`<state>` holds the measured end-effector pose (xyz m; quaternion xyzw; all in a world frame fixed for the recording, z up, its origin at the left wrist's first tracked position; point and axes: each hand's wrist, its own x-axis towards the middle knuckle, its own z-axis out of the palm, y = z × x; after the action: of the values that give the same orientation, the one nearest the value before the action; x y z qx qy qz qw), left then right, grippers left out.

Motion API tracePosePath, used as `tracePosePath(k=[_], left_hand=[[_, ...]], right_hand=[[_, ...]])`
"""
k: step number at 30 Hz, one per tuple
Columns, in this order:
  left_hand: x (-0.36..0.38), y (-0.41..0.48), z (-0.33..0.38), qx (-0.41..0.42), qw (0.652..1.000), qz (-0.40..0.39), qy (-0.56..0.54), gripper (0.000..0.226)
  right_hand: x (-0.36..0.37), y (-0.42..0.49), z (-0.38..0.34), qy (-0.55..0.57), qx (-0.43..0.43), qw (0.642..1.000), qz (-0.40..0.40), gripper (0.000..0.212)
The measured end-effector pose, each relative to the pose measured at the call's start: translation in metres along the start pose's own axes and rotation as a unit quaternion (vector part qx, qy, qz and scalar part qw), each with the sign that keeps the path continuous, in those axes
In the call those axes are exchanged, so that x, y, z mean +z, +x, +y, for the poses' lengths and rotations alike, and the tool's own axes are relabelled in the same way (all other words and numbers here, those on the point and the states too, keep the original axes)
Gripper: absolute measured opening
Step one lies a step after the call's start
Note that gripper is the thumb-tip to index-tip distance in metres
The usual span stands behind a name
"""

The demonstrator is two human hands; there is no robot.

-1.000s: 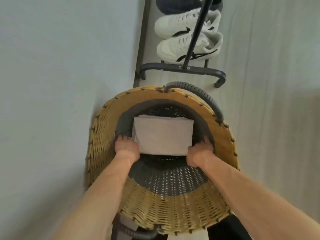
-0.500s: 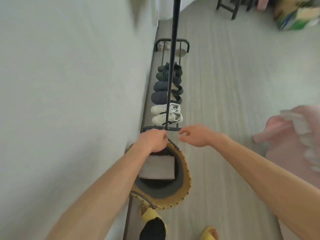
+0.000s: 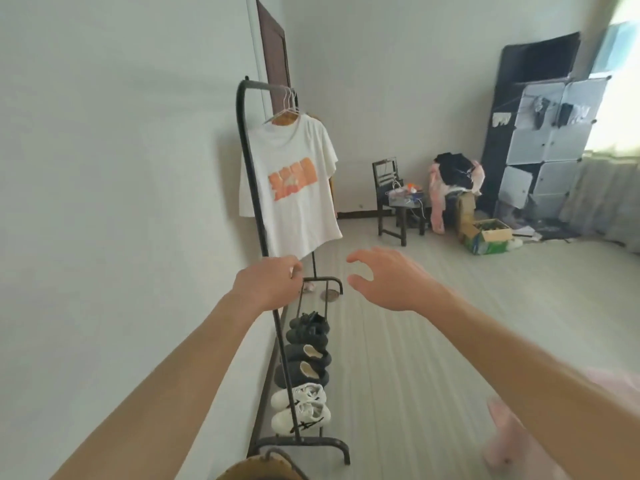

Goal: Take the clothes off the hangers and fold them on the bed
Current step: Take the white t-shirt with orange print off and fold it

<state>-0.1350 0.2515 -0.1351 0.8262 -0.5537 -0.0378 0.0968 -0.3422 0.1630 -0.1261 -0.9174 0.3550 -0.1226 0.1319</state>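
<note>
home bedroom / living room, lived-in and a bit cluttered

black garment rack against a plain white wall, one white t-shirt with orange print on it plus bare wire hangers; row of shoes on the rack's bottom shelf; wicker basket rim at its near end. far side: dark wooden chair with small stuff on the seat, heap of clothes just beside it, open cardboard box on the pale floor, translucent plastic cube wardrobe with one door open, curtain under a bright window, brown door behind the rack.
</note>
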Motion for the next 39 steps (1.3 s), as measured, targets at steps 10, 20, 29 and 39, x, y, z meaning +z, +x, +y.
tracePosePath(k=[10,20,29,39], left_hand=[[-0.078,0.042,0.061,-0.007,0.996,0.072,0.043,0.034],[-0.104,0.209,0.062,0.024,0.989,0.127,0.064,0.038],[-0.135,0.359,0.043,-0.004,0.968,0.194,0.159,0.04],[-0.17,0.511,0.022,-0.067,0.885,0.324,0.327,0.05]], right_hand=[[-0.097,0.04,0.037,-0.01,-0.013,0.997,0.077,0.052],[-0.128,0.201,0.087,-0.037,-0.002,0.994,0.101,0.054],[-0.137,0.369,0.118,-0.002,-0.011,0.994,0.111,0.057],[-0.118,0.603,0.162,0.038,-0.106,0.987,0.11,0.062]])
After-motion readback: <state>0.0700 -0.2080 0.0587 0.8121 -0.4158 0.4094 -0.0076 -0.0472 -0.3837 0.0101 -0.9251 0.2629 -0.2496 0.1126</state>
